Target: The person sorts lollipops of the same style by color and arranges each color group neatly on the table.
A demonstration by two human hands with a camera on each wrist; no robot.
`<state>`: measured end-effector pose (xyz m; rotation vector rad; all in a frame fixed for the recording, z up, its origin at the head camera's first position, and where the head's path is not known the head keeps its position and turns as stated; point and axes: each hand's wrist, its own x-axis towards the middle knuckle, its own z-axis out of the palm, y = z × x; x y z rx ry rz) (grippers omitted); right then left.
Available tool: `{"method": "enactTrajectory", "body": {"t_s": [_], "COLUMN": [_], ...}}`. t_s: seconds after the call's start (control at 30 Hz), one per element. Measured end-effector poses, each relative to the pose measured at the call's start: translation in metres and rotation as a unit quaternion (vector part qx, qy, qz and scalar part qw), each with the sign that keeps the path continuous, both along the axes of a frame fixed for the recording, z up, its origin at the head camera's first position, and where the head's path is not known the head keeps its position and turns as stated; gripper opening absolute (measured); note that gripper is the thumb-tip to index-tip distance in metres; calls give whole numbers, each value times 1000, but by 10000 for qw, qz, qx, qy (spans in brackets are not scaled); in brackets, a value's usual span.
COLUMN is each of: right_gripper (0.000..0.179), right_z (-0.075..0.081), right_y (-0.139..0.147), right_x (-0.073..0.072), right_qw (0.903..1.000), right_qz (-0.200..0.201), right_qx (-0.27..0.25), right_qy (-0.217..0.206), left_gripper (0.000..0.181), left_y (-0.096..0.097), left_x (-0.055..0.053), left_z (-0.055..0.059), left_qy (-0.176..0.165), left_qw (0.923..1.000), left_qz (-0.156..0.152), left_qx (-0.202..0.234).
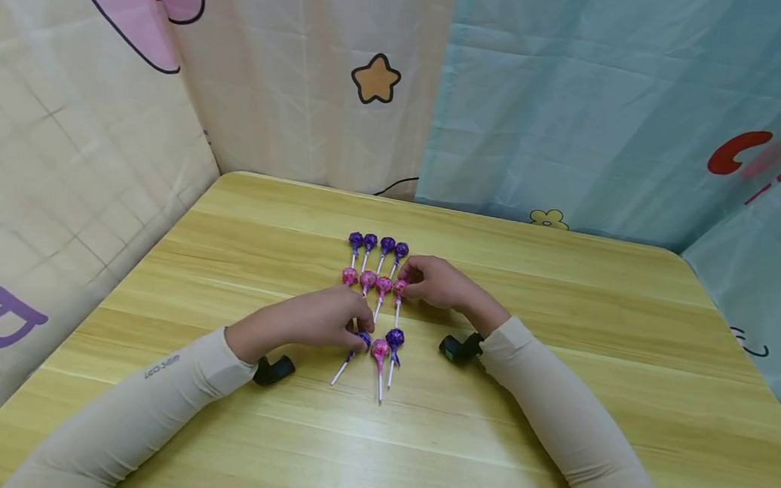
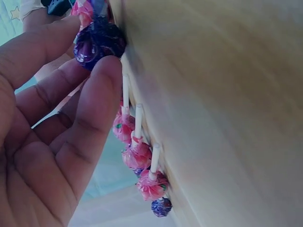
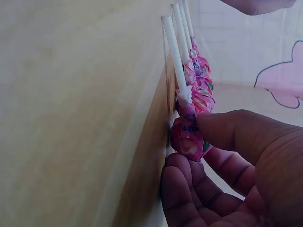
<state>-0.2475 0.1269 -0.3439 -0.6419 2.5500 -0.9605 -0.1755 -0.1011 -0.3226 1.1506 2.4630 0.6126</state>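
Observation:
Wrapped lollipops lie in rows on the wooden table. Several purple lollipops form the far row, with several pink lollipops just nearer. My left hand pinches the head of a purple lollipop between thumb and finger, its stick angled toward me. To its right lie another pink lollipop and a purple lollipop. At the right end of the pink row, my right hand pinches a pink lollipop's head, its white stick pointing toward me. The left hand hides part of the pink row's sticks.
The light wooden table extends around the lollipops. Behind it hang printed curtains. A black wrist device sits by the left sleeve, and another black device by the right.

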Motion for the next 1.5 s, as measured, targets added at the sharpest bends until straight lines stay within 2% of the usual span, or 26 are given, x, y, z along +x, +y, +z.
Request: {"method": "enactTrajectory", "body": {"t_s": [0.27, 0.47, 0.67, 0.9, 1.23, 1.5], "right_gripper": [21, 23, 14, 10, 33, 13], "right_z": [0, 1, 6, 9, 4, 5], "right_y": [2, 4, 5, 5, -4, -8], "right_x": [1, 4, 16, 29, 12, 6], "right_qw": [10000, 9999, 9993, 9991, 9965, 9981], "right_qz": [39, -118, -280, -113, -586, -168], "right_qx": [-73, 2, 69, 61, 535, 504], "right_qy": [-12, -10, 238, 407, 258, 301], "left_gripper": [7, 4, 8, 6, 7, 8], "left_y": [-1, 0, 2, 2, -1, -1], "left_x": [5, 7, 8, 9, 10, 10], "left_z": [3, 2, 1, 3, 2, 1], "left_qy": [-68, 137, 114, 113, -6, -60], "left_qw": [9999, 9999, 9999, 9999, 9999, 9999], "left_qz": [-102, -64, -10, 41, 89, 122], "left_qx": [12, -31, 49, 22, 65, 72]}}
